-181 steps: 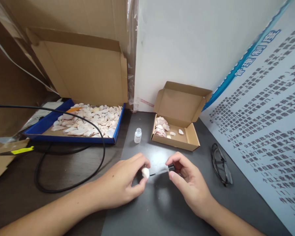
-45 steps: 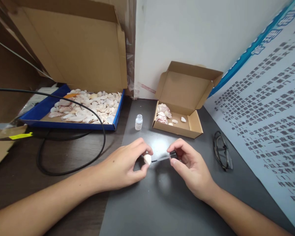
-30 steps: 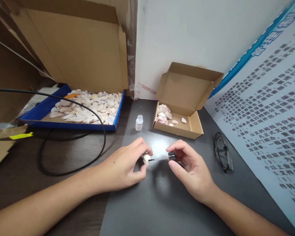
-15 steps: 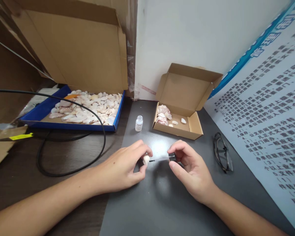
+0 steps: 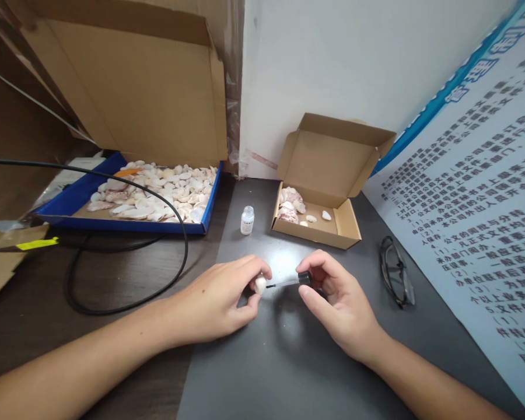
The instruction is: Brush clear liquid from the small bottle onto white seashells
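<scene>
Worktop, dark and smooth, carries an open cardboard box with blue walls, heaped with pale shells, and, farther right, a smaller plain brown cardboard box. Nearer, the left hand and right hand face each other. Beyond them a small clear glass bottle stands upright. Right fingers grip the black cylindrical cap of a thin-stemmed brush — its long axis pointing left, roughly level. Left fingers pinch a small rounded white shell at the brush's dark tip — whether touching, I cannot tell; the left hand is nearer it.
</scene>
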A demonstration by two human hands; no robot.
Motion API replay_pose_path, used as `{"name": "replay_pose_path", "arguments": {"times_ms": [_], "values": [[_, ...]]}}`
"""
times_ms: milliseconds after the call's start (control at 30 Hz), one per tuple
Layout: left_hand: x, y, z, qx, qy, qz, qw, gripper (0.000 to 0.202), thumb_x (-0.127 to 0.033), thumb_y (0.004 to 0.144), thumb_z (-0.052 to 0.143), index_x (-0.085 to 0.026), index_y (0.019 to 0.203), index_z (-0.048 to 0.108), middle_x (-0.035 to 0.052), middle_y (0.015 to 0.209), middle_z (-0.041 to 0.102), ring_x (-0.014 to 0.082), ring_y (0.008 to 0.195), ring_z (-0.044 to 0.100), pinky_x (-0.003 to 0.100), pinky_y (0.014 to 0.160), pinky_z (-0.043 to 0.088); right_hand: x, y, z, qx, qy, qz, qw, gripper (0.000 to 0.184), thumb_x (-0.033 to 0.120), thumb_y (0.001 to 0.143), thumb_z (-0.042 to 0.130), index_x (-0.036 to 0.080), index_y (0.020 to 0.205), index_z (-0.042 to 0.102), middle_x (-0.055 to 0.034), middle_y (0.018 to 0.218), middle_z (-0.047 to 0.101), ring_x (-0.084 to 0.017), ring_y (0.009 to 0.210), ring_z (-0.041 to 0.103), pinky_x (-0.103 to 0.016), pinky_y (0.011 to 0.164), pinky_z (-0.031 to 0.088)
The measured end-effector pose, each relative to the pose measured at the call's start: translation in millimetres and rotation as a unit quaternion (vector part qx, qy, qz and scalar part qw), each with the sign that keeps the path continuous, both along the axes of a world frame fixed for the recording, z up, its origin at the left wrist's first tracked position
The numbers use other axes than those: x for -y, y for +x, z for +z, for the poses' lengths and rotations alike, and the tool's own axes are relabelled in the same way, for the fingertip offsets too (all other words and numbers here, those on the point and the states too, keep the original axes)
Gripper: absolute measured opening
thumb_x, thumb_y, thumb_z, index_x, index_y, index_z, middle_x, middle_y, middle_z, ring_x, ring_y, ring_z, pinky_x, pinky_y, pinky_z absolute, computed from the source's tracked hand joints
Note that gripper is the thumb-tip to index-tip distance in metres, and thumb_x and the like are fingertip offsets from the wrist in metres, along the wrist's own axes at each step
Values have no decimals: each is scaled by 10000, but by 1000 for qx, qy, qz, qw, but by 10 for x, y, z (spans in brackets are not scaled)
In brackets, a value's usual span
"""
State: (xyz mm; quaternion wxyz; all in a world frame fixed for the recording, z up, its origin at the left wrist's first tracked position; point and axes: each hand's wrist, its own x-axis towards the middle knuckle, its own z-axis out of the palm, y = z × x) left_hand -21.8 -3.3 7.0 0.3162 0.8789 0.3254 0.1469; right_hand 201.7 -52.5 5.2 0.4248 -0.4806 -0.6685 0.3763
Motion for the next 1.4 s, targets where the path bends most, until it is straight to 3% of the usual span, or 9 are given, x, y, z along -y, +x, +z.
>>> {"name": "replay_pose_path", "arguments": {"times_ms": [1400], "values": [[2, 1, -1, -1, -11, 2, 1000, 242, -129, 851, 501, -229, 1070, 524, -45, 838, 617, 121, 673, 549, 231, 642, 394, 3, 3, -7, -29, 7, 27, 999, 200, 128, 865, 561, 278, 997, 544, 33, 832, 487, -103, 586, 463, -236, 537, 432]]}}
